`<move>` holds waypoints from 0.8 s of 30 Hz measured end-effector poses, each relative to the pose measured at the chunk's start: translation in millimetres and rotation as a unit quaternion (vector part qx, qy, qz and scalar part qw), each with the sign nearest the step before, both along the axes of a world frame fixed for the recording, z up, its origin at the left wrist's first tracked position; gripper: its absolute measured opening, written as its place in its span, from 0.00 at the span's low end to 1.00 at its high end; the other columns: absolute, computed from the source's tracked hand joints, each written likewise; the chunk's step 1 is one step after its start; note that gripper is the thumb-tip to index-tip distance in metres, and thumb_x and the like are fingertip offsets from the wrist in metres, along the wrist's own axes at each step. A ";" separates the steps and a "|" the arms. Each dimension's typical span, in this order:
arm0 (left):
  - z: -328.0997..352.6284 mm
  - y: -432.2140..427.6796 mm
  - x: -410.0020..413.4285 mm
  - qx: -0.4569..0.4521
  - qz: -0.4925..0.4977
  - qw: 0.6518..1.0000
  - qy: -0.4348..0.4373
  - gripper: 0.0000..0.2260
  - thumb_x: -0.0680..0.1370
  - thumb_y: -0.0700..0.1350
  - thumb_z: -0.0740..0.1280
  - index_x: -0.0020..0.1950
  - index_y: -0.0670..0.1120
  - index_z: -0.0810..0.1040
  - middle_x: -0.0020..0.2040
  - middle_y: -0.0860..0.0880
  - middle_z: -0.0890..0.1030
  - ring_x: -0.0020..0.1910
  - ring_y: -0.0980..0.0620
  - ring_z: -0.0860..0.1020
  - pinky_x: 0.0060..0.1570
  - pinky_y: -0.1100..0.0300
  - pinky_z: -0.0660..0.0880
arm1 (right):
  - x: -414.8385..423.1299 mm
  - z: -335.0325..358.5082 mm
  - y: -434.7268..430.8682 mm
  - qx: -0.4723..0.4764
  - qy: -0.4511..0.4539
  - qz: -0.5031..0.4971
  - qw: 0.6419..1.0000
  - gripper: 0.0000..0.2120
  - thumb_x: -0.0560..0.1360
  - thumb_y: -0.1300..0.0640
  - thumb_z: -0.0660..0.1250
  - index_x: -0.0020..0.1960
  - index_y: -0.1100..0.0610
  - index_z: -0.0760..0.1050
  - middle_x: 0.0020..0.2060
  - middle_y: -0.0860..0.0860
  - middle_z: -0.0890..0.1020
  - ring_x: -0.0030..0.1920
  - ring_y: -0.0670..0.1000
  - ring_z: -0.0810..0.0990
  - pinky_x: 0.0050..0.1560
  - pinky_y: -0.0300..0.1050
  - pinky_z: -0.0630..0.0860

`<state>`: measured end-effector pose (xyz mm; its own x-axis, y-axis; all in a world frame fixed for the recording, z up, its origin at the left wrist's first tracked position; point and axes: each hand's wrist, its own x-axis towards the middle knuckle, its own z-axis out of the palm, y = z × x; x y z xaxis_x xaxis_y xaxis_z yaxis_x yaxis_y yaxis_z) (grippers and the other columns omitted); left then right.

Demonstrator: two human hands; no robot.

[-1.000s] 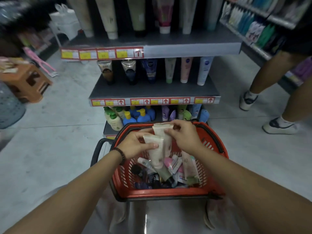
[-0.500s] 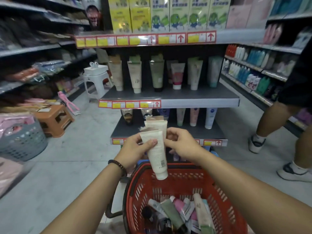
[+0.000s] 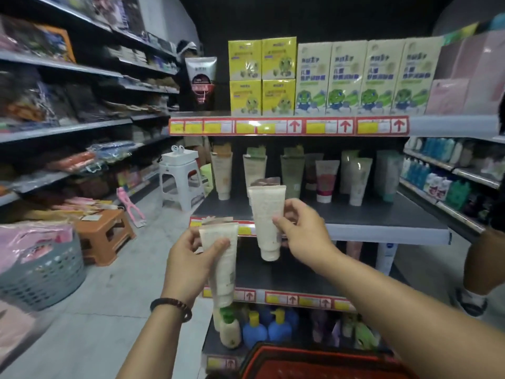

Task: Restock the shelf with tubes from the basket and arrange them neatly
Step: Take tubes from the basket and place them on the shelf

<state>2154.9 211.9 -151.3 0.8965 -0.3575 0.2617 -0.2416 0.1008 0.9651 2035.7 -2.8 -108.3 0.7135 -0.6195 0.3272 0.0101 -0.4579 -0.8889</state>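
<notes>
At the shelf (image 3: 382, 216), left hand (image 3: 191, 259) grips the lower tube (image 3: 222, 266), right hand (image 3: 306, 236) the upper tube (image 3: 266, 214); both should stand cap-down, aligned.

Tubes (image 3: 291, 173) standing on the shelf (image 3: 382, 218), boxes (image 3: 347, 77) on the tier (image 3: 451, 126) above, basket (image 3: 295, 354) below in front, stool (image 3: 181, 184) at left

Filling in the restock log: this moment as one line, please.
left grip: holds cream plastic tube, cap down | right grip: holds second cream plastic tube, cap down, before grey metal shelf
</notes>
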 end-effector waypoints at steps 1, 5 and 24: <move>-2.1 0.4 8.2 -0.012 0.023 1.000 -0.004 0.11 0.77 0.45 0.82 0.57 0.51 0.86 0.52 0.54 0.91 0.52 0.53 0.89 0.53 0.49 0.85 | 14.2 8.6 -0.3 -0.007 -0.008 -0.005 1.000 0.07 0.84 0.54 0.73 0.57 0.42 0.80 0.51 0.43 0.88 0.55 0.48 0.88 0.59 0.61 0.86; -19.0 -0.2 35.2 -0.064 0.075 0.995 0.009 0.07 0.76 0.46 0.82 0.53 0.49 0.89 0.48 0.54 0.91 0.47 0.56 0.88 0.48 0.53 0.84 | 79.7 30.7 -1.7 -0.010 -0.037 -0.020 0.999 0.04 0.85 0.55 0.73 0.57 0.48 0.80 0.50 0.48 0.88 0.53 0.53 0.88 0.58 0.62 0.87; -34.9 -27.4 88.9 -0.072 0.084 0.994 0.006 0.07 0.86 0.50 0.71 0.54 0.61 0.88 0.51 0.66 0.89 0.51 0.67 0.86 0.53 0.58 0.83 | 239.5 13.7 -8.6 -0.004 -0.003 -0.090 0.996 0.11 0.86 0.52 0.70 0.68 0.47 0.81 0.59 0.49 0.86 0.60 0.54 0.85 0.67 0.60 0.83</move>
<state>2243.8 184.5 -186.2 0.9436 -0.1614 0.2891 -0.2561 0.1975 0.9463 2275.2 -11.4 -94.5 0.5888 -0.7349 0.3365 -0.0668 -0.4592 -0.8858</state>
